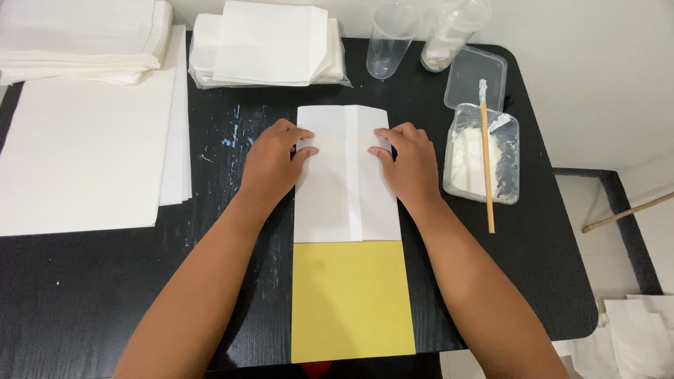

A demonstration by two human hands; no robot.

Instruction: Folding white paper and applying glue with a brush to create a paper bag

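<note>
Mid-surface, both hands press flat, fingers spread, nothing clenched: left hand (272, 163) and right hand (409, 163) pin the folded white paper (345, 175) over a yellow card (351, 298). Uneven pressure could skew that centre seam; the glue tub (481, 153) sits close right, easy to bump

Folded sheet (345, 175): matt white paper, smooth. Card (351, 300) under it: matt yellow paper. Table (84, 295): black wood-grain, slight sheen, white smears. Tub (481, 153): clear glossy plastic, white paste inside. Stick (486, 158): bare wood. Cups (387, 42): clear plastic.
</note>
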